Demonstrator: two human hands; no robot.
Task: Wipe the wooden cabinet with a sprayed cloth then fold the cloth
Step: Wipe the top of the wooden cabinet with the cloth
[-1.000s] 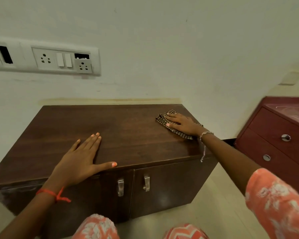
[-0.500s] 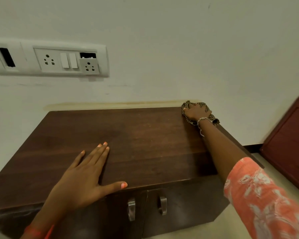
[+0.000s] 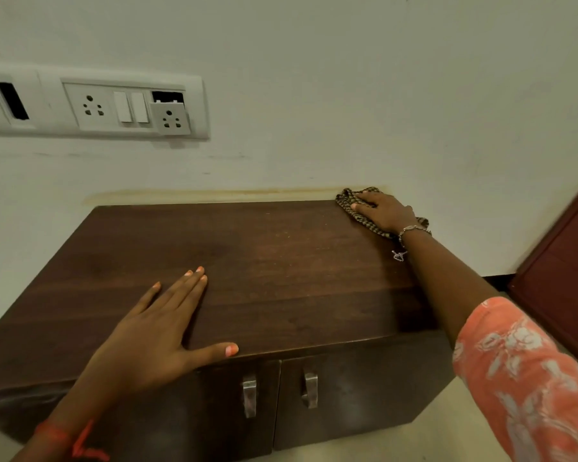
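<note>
A dark wooden cabinet [image 3: 274, 261] stands against a white wall, its two doors with metal handles facing me. A brown checked cloth [image 3: 349, 201] lies bunched at the top's far right corner, touching the wall. My right hand [image 3: 386, 213] presses flat on the cloth, fingers pointing left, and covers most of it. My left hand [image 3: 157, 328] rests flat on the cabinet top near the front edge, fingers spread, holding nothing.
A white switch and socket panel [image 3: 97, 105] sits on the wall above the cabinet's left side. A maroon drawer unit [image 3: 561, 278] stands to the right, close to the cabinet. Pale floor [image 3: 414, 441] shows below the doors.
My right hand has pushed the cloth from the front right part of the top back to the far right corner by the wall. My left hand has stayed flat in place.
</note>
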